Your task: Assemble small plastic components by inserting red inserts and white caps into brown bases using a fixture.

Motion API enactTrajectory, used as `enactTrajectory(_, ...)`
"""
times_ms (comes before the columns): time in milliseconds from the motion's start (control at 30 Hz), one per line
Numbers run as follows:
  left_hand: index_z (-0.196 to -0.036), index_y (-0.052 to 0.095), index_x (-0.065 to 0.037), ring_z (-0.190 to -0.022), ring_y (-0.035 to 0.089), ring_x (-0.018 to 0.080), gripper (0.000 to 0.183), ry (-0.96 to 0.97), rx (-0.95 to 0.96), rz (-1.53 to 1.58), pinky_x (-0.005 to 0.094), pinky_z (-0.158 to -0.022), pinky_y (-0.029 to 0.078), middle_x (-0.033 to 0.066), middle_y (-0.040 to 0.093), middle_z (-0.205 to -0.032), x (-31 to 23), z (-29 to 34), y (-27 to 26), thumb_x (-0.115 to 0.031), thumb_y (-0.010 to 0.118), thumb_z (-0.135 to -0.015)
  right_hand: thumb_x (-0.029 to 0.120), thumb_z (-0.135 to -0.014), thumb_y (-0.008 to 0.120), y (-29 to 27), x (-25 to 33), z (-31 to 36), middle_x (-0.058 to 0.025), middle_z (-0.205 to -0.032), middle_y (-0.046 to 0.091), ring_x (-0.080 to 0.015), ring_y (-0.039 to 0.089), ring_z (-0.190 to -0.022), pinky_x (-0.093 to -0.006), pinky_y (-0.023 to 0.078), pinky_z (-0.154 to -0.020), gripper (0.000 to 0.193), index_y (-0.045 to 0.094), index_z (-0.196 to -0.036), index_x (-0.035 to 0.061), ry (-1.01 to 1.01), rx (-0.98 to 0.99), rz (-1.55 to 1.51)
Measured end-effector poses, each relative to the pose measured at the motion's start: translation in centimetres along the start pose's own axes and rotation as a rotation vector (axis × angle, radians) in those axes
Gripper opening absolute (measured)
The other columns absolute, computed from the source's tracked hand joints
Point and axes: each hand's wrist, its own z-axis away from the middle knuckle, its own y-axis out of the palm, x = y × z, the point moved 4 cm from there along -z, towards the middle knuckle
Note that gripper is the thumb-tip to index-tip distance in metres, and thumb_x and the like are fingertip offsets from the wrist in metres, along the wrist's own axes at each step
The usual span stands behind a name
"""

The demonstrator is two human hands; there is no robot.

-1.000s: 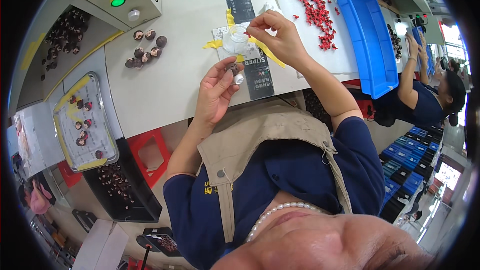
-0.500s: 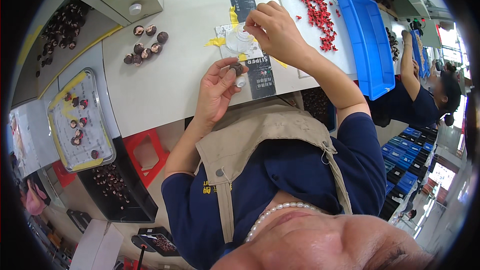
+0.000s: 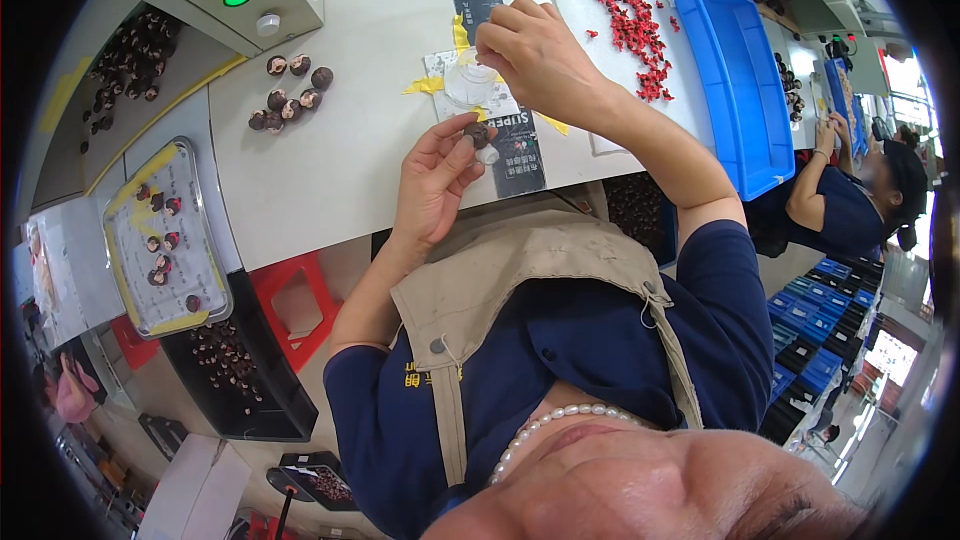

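My left hand [image 3: 436, 180] is closed round a small dark brown ball [image 3: 475, 134], pinched between thumb and fingers near the table's front edge. A small white rounded piece [image 3: 487, 154] shows just under the ball at the same fingertips. My right hand [image 3: 535, 52] has its fingers bent together at the rim of a clear round dish [image 3: 468, 82]; whatever they pinch is hidden. Yellow tape strips [image 3: 424, 85] surround the dish, which sits on a printed sheet over a dark strip on the table.
Several brown-and-cream balls [image 3: 290, 105] lie at left on the white table [image 3: 350, 190]. Small red pieces [image 3: 630, 25] are scattered at right, beside a blue tray [image 3: 735, 90]. A metal tray [image 3: 165, 270] with brown-and-red pieces stands far left. At right sits a co-worker [image 3: 850, 185].
My right hand has shifted slightly left and up along the dish rim. My left hand still holds the brown ball. The co-worker's raised arm has come down.
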Motion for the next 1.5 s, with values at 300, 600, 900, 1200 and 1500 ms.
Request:
enactTrajectory(300, -0.123, 0.049, -0.002, -0.079, 0.056, 0.0048, 0.034, 0.025, -0.037, -0.062, 0.0184, -0.072, 0.050, 0.0154, 0.061, -0.108, 0.2, -0.1, 0.8, -0.007, 0.054, -0.090, 0.007, -0.079, 0.060, 0.0, 0.1, 0.3, -0.0037, -0.082, 0.053, -0.0211, 0.049, -0.084, -0.0355, 0.035, -0.075, 0.003, 0.059, -0.082, 0.0070, -0.029, 0.016, 0.049)
enactTrajectory(600, -0.124, 0.047, -0.001, -0.079, 0.057, 0.0050, 0.035, 0.047, 0.025, 0.008, 0.0181, -0.074, 0.051, 0.0157, 0.060, -0.110, 0.1, -0.1, 1.4, -0.005, 0.054, -0.090, 0.008, -0.082, 0.064, -2.0, -0.1, 2.8, -0.0030, -0.076, 0.057, -0.0109, 0.054, -0.072, -0.0254, 0.044, -0.067, 0.009, 0.059, -0.082, 0.0013, 0.318, -0.001, -0.714)
enactTrajectory(900, -0.120, 0.052, 0.000, -0.087, 0.058, 0.0069, 0.033, 0.056, 0.013, 0.013, 0.0206, -0.075, 0.053, 0.0035, 0.060, -0.105, 0.7, -0.2, 1.3, -0.004, 0.058, -0.087, 0.007, -0.083, 0.063, -1.2, 1.4, 5.1, -0.0034, -0.075, 0.053, -0.0104, 0.051, -0.071, -0.0250, 0.043, -0.066, 0.009, 0.057, -0.082, 0.0006, 0.366, 0.057, -0.825)
enactTrajectory(1200, -0.116, 0.055, 0.002, -0.090, 0.060, 0.0110, 0.033, 0.245, -0.052, -0.181, 0.0232, -0.072, 0.053, 0.0085, 0.060, -0.109, 0.0, 0.4, 2.3, -0.005, 0.062, -0.085, 0.009, -0.084, 0.063, -1.3, 2.4, 5.9, -0.0014, -0.076, 0.055, -0.0075, 0.050, -0.069, -0.0227, 0.042, -0.064, 0.009, 0.058, -0.086, 0.0012, 0.464, 0.034, -0.919)
enactTrajectory(1500, -0.113, 0.057, 0.005, -0.090, 0.060, 0.0143, 0.031, 0.323, -0.024, -0.349, 0.0246, -0.067, 0.054, 0.0135, 0.060, -0.109, -0.8, 0.5, 3.4, -0.004, 0.063, -0.084, 0.004, -0.083, 0.061, -1.8, 2.4, 6.9, -0.0049, -0.074, 0.056, -0.0113, 0.051, -0.066, -0.0247, 0.043, -0.060, 0.007, 0.056, -0.085, -0.0008, 0.418, -0.118, -0.867)
